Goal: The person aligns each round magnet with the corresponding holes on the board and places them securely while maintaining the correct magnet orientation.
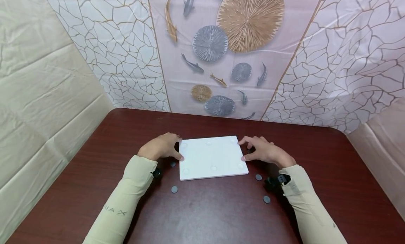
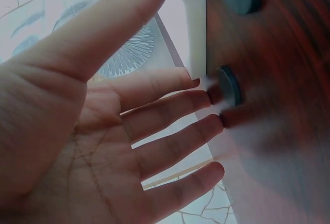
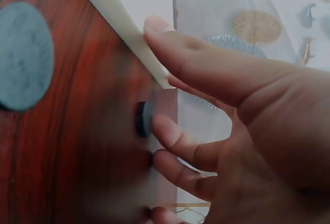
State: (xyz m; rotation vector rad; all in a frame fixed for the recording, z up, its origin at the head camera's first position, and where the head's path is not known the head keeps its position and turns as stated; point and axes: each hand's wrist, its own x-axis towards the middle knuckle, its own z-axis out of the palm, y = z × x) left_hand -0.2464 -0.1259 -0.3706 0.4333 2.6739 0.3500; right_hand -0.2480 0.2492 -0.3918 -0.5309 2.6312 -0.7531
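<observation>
A flat white rectangular board (image 1: 211,153), with several shallow round recesses along its long sides, lies on the table between both hands. At its left edge is my left hand (image 1: 160,146), thumb and index finger spread along the side; the left wrist view shows the fingers nearly straight. My right hand (image 1: 265,152) touches the right edge with thumb and index tips, neither wrapped round it. The other right fingers (image 3: 180,175) bend loosely near the tabletop, one tip beside a small dark disc (image 3: 145,119). Another disc (image 2: 230,85) sits just beyond the left fingertips.
More grey discs lie on the dark wooden table (image 1: 205,212): one disc (image 1: 174,189) at the near left, two at the right, a disc (image 1: 258,177) and a nearer disc (image 1: 267,199). A patterned cloth (image 1: 196,78) hangs behind the table's far edge.
</observation>
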